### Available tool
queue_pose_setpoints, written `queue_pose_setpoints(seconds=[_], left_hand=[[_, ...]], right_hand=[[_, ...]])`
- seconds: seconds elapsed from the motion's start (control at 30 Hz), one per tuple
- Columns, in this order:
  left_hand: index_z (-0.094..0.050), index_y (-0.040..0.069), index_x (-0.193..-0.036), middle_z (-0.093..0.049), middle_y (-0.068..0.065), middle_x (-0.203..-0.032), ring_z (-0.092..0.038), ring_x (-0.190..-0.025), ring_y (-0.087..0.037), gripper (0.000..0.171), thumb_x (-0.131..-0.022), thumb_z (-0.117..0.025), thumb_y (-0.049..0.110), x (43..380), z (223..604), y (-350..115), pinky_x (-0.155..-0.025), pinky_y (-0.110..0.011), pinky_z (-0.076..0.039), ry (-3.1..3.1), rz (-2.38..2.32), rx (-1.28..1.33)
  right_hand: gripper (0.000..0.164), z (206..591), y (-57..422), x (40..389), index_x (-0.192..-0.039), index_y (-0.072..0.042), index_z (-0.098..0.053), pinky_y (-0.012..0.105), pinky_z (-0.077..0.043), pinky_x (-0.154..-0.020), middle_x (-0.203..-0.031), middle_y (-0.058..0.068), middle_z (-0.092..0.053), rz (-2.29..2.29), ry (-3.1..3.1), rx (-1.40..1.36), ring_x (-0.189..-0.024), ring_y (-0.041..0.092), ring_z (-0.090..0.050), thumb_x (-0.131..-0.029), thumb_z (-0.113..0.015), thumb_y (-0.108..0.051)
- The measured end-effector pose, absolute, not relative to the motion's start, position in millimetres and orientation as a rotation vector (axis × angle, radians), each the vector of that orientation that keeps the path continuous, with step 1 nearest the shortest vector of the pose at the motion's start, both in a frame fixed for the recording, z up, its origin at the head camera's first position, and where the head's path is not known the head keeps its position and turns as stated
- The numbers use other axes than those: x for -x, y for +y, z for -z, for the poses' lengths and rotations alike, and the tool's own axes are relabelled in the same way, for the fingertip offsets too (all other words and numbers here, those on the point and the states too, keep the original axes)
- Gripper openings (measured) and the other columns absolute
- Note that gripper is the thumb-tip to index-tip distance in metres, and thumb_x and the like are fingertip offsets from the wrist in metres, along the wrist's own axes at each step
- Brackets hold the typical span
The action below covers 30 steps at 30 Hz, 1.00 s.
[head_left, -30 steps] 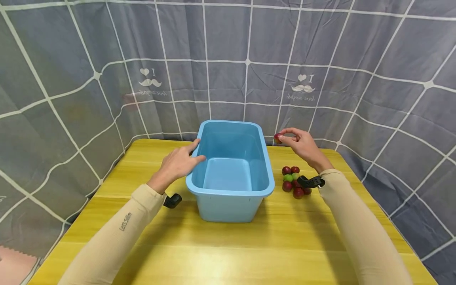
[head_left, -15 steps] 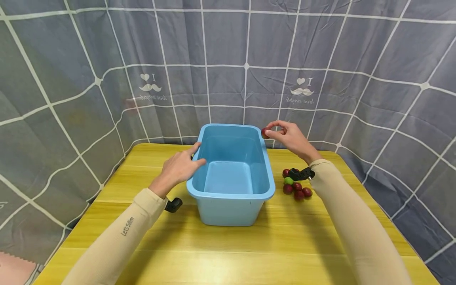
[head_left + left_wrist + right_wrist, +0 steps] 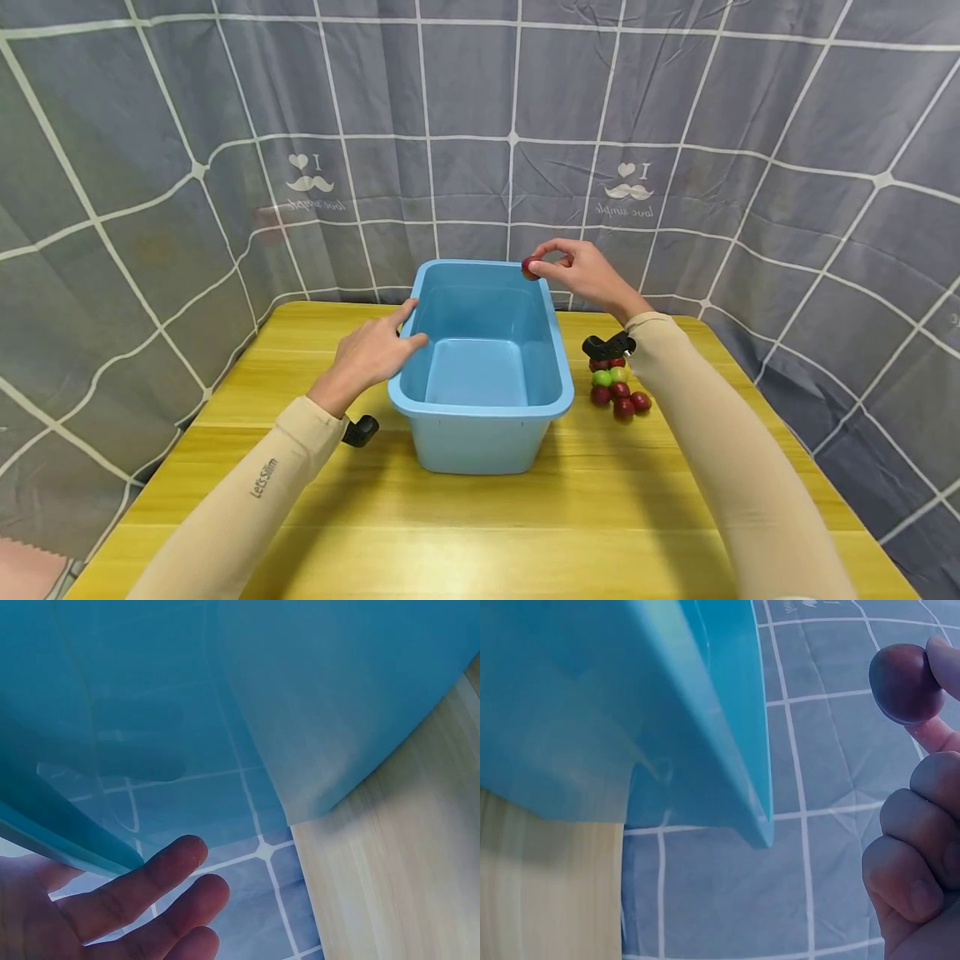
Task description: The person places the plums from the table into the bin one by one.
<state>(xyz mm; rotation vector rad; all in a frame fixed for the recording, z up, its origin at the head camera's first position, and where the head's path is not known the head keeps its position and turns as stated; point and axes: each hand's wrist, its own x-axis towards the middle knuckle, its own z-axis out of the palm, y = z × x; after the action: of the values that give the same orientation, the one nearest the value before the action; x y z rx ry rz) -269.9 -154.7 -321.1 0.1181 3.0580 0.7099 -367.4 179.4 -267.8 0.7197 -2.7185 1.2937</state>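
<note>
A deep light-blue plastic tub stands mid-table in the head view, nothing visible inside it. My left hand holds its left rim, thumb over the edge and fingers outside the wall. Thumb and index finger of my right hand pinch a dark red plum. That plum is at the tub's far right corner, overlapping the rim in the head view. In the right wrist view the other fingers are curled in. To the tub's right lies a cluster of red plums with a green plum and a yellow-green plum.
The yellow wood-grain table carries the tub and the plums. Behind it and along both sides hangs a grey curtain with a white grid. A piece of pink cloth shows at the lower left.
My right hand has carried the pinched plum leftward and a little up, from right of the tub to its far right corner. The left hand stays on the rim.
</note>
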Motion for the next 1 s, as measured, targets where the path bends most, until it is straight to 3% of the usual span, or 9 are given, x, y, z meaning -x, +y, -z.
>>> queue_pose_setpoints(seconds=[0.2, 0.33, 0.43, 0.53, 0.73, 0.9, 1.0], left_hand=[[-0.020, 0.035, -0.162, -0.053, -0.017, -0.148, -0.063, -0.107, -0.036, 0.074, -0.095, -0.044, 0.057, 269.6, 320.3, -154.1, -0.059, -0.041, -0.045, 3.058, -0.715, -0.114], [-0.020, 0.036, -0.162, -0.053, -0.017, -0.148, -0.062, -0.109, -0.036, 0.073, -0.095, -0.043, 0.056, 270.0, 321.0, -154.1, -0.060, -0.041, -0.045, 3.058, -0.723, -0.116], [-0.020, 0.036, -0.162, -0.054, -0.017, -0.146, -0.063, -0.106, -0.036, 0.073, -0.096, -0.043, 0.055, 270.0, 321.7, -154.7, -0.060, -0.041, -0.045, 3.055, -0.727, -0.118], [-0.020, 0.036, -0.162, -0.057, -0.017, -0.143, -0.063, -0.100, -0.034, 0.073, -0.096, -0.043, 0.055, 270.1, 322.0, -155.4, -0.059, -0.041, -0.045, 3.052, -0.731, -0.117], [-0.018, 0.036, -0.162, -0.055, -0.017, -0.145, -0.063, -0.101, -0.035, 0.072, -0.096, -0.042, 0.055, 271.1, 321.0, -156.0, -0.060, -0.041, -0.044, 3.045, -0.736, -0.118], [-0.018, 0.037, -0.162, -0.051, -0.016, -0.150, -0.062, -0.109, -0.037, 0.072, -0.097, -0.043, 0.055, 270.8, 321.5, -156.1, -0.062, -0.041, -0.046, 3.036, -0.735, -0.121], [-0.018, 0.037, -0.162, -0.051, -0.016, -0.150, -0.062, -0.110, -0.037, 0.072, -0.097, -0.043, 0.055, 269.8, 321.8, -156.0, -0.063, -0.042, -0.046, 3.035, -0.738, -0.115]], right_hand=[[0.040, 263.2, 168.2, 369.3, -0.114, -0.025, -0.069, 0.037, -0.039, -0.073, -0.101, 0.000, -0.075, -1.242, -2.745, -0.751, -0.079, 0.034, -0.060, -0.092, -0.065, -0.058], [0.038, 260.2, 162.2, 371.5, -0.115, -0.024, -0.070, 0.040, -0.043, -0.081, -0.108, -0.003, -0.073, -1.205, -2.768, -0.769, -0.090, 0.031, -0.065, -0.093, -0.065, -0.055], [0.033, 259.4, 156.8, 373.9, -0.112, -0.024, -0.070, 0.039, -0.043, -0.080, -0.109, -0.004, -0.073, -1.198, -2.771, -0.798, -0.087, 0.025, -0.066, -0.094, -0.065, -0.051], [0.031, 260.0, 150.4, 376.7, -0.111, -0.023, -0.070, 0.035, -0.041, -0.070, -0.104, -0.002, -0.073, -1.166, -2.786, -0.812, -0.073, 0.021, -0.061, -0.094, -0.066, -0.049], [0.030, 264.1, 136.8, 384.2, -0.111, -0.019, -0.070, 0.031, -0.035, -0.058, -0.094, 0.005, -0.075, -1.089, -2.835, -0.846, -0.064, 0.024, -0.051, -0.095, -0.067, -0.045], [0.028, 267.9, 126.3, 388.3, -0.110, -0.019, -0.070, 0.031, -0.033, -0.060, -0.095, 0.003, -0.075, -1.079, -2.877, -0.906, -0.059, 0.020, -0.044, -0.095, -0.068, -0.042], [0.026, 269.5, 119.9, 388.7, -0.111, -0.018, -0.071, 0.032, -0.036, -0.066, -0.099, 0.000, -0.075, -1.082, -2.911, -0.921, -0.064, 0.024, -0.050, -0.095, -0.069, -0.040]])
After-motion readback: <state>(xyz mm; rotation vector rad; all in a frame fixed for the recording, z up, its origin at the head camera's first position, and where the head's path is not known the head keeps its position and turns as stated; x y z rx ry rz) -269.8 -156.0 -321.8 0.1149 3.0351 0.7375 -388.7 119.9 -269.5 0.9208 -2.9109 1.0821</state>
